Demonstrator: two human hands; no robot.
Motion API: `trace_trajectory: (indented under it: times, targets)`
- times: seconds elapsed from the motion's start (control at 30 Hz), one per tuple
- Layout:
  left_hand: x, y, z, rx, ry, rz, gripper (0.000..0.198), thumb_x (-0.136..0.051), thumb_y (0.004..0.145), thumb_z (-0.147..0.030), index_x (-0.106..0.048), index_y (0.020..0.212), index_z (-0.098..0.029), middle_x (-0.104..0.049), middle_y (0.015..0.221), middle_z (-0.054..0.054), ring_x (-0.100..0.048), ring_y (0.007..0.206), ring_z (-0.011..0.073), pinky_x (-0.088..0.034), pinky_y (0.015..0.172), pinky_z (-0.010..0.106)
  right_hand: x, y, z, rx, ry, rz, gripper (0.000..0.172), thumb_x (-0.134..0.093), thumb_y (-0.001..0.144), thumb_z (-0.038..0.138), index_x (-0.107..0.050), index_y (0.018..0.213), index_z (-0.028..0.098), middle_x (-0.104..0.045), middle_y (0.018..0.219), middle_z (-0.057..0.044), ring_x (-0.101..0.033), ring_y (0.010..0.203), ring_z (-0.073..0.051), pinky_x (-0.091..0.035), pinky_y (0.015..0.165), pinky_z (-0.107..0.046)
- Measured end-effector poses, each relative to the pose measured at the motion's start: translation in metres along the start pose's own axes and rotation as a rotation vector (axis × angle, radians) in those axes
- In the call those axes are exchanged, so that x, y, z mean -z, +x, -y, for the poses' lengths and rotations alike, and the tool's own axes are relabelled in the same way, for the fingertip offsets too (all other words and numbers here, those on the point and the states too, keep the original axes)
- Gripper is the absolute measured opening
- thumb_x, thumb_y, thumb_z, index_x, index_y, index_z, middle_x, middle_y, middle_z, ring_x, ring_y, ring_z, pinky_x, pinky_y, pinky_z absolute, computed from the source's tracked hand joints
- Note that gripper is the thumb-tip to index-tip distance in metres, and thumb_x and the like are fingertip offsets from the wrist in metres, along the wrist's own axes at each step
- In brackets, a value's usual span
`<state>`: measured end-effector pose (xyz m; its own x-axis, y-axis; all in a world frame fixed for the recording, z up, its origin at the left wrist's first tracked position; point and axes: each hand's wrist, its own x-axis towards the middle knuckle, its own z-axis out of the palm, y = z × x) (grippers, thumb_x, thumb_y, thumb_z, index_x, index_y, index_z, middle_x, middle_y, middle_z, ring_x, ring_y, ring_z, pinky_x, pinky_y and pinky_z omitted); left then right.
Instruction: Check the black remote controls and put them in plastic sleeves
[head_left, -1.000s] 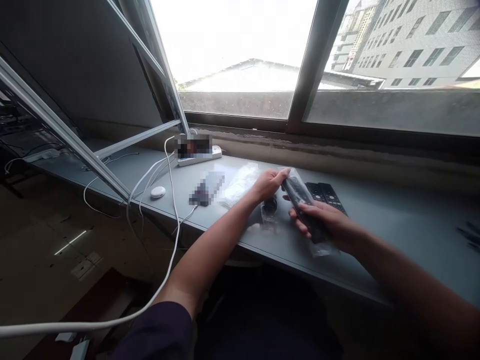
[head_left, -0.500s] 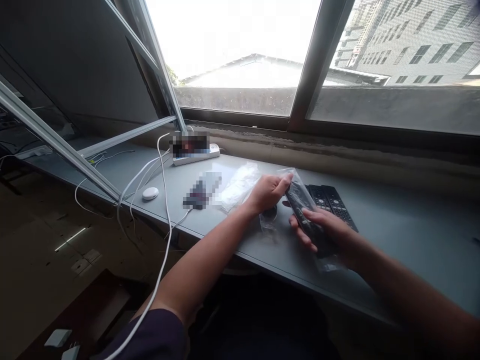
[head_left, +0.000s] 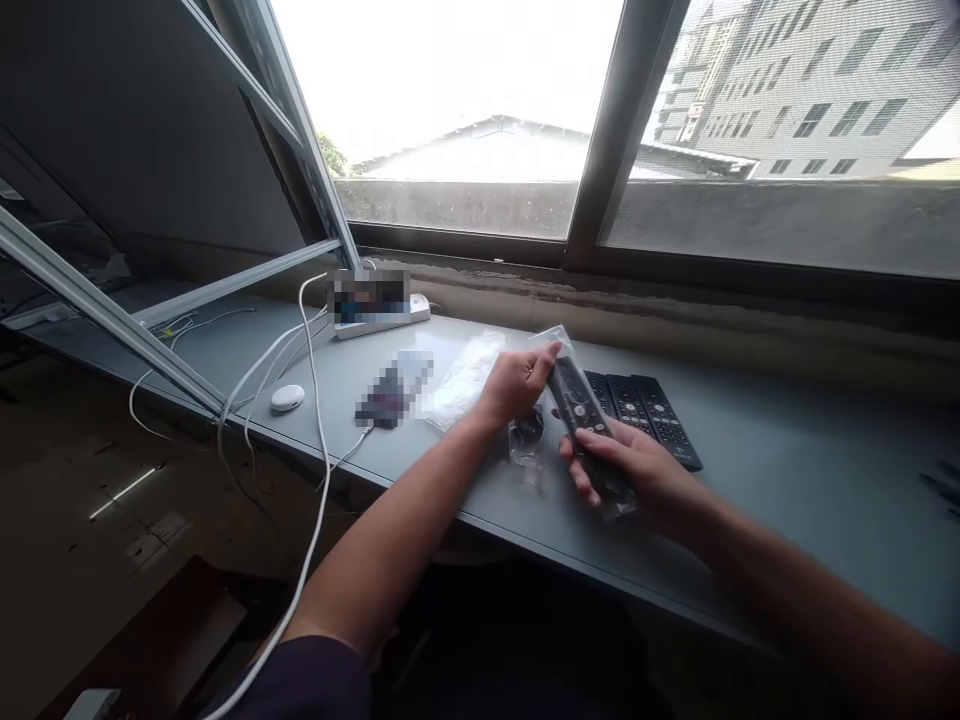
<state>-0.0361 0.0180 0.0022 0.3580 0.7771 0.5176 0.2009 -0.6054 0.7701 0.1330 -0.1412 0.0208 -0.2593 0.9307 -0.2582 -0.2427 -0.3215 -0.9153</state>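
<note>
A black remote control [head_left: 576, 398] lies inside a clear plastic bag [head_left: 556, 340], tilted above the table. My right hand [head_left: 626, 455] is wrapped round its lower part, thumb on the front. My left hand [head_left: 517, 382] is closed on the upper edge of the bag. Several more black remote controls [head_left: 660, 415] lie side by side on the table, just right of and behind the held one. Beneath my left wrist sits a dark item in a small clear bag [head_left: 529, 435]; its kind cannot be made out.
A pile of clear plastic bags [head_left: 469, 380] lies left of my left hand. Farther left are a blurred phone-like item [head_left: 394, 390] on a cable, a round white device [head_left: 287, 398] and a power strip [head_left: 386, 318]. A white cable [head_left: 319, 430] hangs across the table edge [head_left: 420, 492]. Metal frame bars [head_left: 247, 275] stand left.
The bagged remote control has shifted slightly left in view and its button side shows more clearly. Both hands keep their hold. The whole view has shifted a little.
</note>
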Motion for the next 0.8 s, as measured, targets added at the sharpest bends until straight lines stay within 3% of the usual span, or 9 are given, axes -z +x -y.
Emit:
trace_trajectory:
  times: [0.17, 0.3, 0.47, 0.63, 0.8]
  targets:
    - [0.002, -0.001, -0.004, 0.090, -0.102, -0.008, 0.078, -0.045, 0.102, -0.087, -0.035, 0.058, -0.023, -0.033, 0.057, -0.002, -0.030, 0.055, 0.0105, -0.024, 0.055, 0.030, -0.004, -0.003, 0.004, 0.017, -0.024, 0.044, 0.040, -0.086, 0.098, 0.056, -0.073, 0.103, 0.018, -0.075, 0.073, -0.005, -0.067, 0.058, -0.015, -0.054, 0.058, -0.025]
    - [0.006, -0.002, -0.004, 0.117, -0.139, 0.009, 0.078, -0.047, 0.102, -0.085, -0.034, 0.059, -0.022, -0.031, 0.058, -0.002, -0.029, 0.056, 0.0101, -0.022, 0.055, 0.030, -0.004, -0.005, 0.003, 0.008, -0.009, 0.056, 0.041, -0.085, 0.099, 0.057, -0.074, 0.104, 0.017, -0.076, 0.074, -0.006, -0.068, 0.059, -0.016, -0.054, 0.059, -0.025]
    - [0.006, -0.004, 0.000, 0.042, -0.019, 0.001, 0.078, -0.047, 0.105, -0.080, -0.028, 0.056, -0.022, -0.026, 0.055, -0.002, -0.025, 0.054, 0.0100, -0.018, 0.056, 0.032, -0.006, -0.007, 0.000, -0.007, -0.010, 0.068, 0.040, -0.082, 0.100, 0.057, -0.073, 0.105, 0.019, -0.077, 0.076, -0.006, -0.071, 0.061, -0.017, -0.056, 0.062, -0.028]
    - [0.005, -0.007, 0.000, -0.043, 0.076, -0.029, 0.077, -0.047, 0.109, -0.072, -0.034, 0.053, -0.022, -0.032, 0.052, -0.002, -0.028, 0.052, 0.0105, -0.021, 0.058, 0.033, -0.007, -0.007, -0.002, -0.013, 0.001, 0.058, 0.041, -0.084, 0.098, 0.058, -0.073, 0.108, 0.019, -0.080, 0.082, -0.007, -0.074, 0.064, -0.018, -0.059, 0.067, -0.029]
    - [0.005, -0.010, -0.003, -0.081, 0.118, -0.059, 0.073, -0.048, 0.111, -0.065, -0.040, 0.053, -0.022, -0.038, 0.054, -0.001, -0.031, 0.053, 0.0115, -0.024, 0.061, 0.033, -0.005, -0.005, -0.009, 0.012, 0.055, 0.004, 0.039, -0.088, 0.095, 0.054, -0.073, 0.112, 0.021, -0.081, 0.087, -0.006, -0.073, 0.060, -0.018, -0.062, 0.063, -0.030]
